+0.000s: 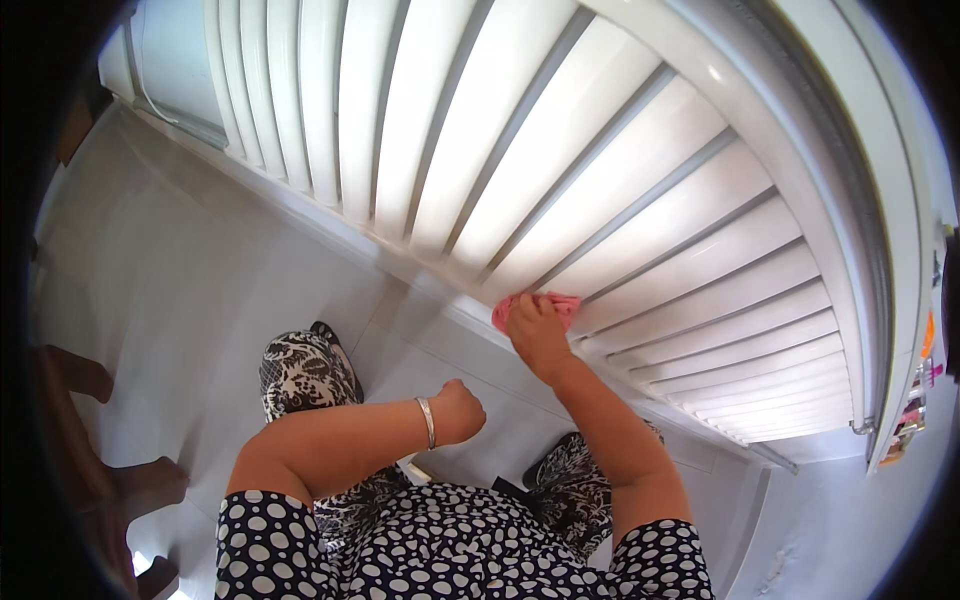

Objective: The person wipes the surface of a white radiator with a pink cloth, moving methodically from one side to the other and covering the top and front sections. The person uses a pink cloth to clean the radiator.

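A folded pink cloth point(565, 304) is pressed against the lower end of a white radiator's point(560, 180) upright slats. My right hand point(540, 335) is closed over that cloth, its arm stretched forward. Held in front of my body, my left hand point(461, 411) is curled into a fist, with nothing seen in it. A silver bracelet point(427, 423) circles the left wrist. The cloth's underside and part of the radiator behind it are hidden by my right hand.
Brown wooden furniture legs point(150, 485) stand at the left. Grey tiled floor point(200, 290) lies below the radiator. A metal pipe point(775, 457) runs from the radiator's lower right end. Small colourful items point(912, 410) sit at the far right edge.
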`<state>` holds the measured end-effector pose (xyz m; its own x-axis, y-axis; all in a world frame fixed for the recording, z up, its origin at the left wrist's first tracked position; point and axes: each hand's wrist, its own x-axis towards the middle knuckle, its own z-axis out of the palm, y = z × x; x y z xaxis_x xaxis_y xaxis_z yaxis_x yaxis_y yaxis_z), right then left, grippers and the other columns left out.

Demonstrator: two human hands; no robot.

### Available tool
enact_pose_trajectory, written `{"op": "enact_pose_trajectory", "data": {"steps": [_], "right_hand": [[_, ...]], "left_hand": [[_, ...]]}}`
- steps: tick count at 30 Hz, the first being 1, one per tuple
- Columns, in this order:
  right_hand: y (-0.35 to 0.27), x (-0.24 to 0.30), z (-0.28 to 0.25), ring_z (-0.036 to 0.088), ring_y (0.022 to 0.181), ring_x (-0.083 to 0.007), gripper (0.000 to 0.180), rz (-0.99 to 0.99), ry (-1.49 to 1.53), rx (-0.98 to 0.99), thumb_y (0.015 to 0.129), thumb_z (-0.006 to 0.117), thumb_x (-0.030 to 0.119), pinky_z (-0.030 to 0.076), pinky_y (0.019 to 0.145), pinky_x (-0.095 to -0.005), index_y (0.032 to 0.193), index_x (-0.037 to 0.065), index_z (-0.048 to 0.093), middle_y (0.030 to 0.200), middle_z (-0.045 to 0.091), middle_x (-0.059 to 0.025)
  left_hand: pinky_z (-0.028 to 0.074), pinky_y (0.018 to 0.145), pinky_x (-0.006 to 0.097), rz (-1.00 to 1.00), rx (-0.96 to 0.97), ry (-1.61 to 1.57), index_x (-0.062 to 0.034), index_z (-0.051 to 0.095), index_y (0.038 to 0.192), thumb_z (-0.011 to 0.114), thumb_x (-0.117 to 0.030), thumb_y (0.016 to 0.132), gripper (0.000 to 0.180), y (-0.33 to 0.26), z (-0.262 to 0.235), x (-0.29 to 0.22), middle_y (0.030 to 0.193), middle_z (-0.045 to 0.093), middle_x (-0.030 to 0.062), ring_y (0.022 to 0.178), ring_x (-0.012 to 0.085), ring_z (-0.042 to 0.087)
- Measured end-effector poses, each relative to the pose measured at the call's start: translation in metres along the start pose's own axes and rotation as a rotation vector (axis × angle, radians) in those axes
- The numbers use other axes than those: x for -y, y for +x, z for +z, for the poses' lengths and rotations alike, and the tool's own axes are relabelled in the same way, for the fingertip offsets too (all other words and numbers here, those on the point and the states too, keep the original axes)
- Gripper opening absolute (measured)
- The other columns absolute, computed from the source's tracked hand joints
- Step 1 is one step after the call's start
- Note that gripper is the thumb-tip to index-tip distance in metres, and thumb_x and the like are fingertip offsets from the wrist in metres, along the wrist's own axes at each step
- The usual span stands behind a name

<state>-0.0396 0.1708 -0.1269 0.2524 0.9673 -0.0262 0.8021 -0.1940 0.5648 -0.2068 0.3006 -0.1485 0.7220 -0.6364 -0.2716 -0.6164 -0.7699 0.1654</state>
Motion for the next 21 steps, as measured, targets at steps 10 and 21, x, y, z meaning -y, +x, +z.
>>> {"op": "enact_pose_trajectory", "data": {"steps": [10, 21], "right_hand": [[0.009, -0.09, -0.166, 0.051, 0.101, -0.0321, 0.027, 0.239, -0.168, -0.366, 0.074, 0.056, 0.017, 0.042, 0.08, -0.0456, 0.098, 0.007, 0.06, 0.112, 0.057, -0.013], [0.002, -0.156, -0.251, 0.052, 0.092, -0.0269, 0.021, 0.363, -0.418, -0.512, 0.072, 0.057, 0.009, 0.04, 0.072, -0.0394, 0.092, 0.006, 0.063, 0.109, 0.057, -0.0076]], "left_hand": [[0.044, 0.073, 0.04, -0.081, 0.107, -0.095, -0.0105, 0.067, 0.09, 0.07, -0.033, 0.077, 0.026, 0.006, -0.002, 0.017, 0.084, 0.068, 0.0071, 0.082, 0.0258, 0.066], [0.044, 0.071, 0.039, -0.017, 0.001, -0.007, -0.0123, 0.068, 0.081, 0.07, -0.028, 0.075, 0.017, 0.004, 0.013, 0.004, 0.08, 0.067, 0.0055, 0.079, 0.025, 0.065]]}}
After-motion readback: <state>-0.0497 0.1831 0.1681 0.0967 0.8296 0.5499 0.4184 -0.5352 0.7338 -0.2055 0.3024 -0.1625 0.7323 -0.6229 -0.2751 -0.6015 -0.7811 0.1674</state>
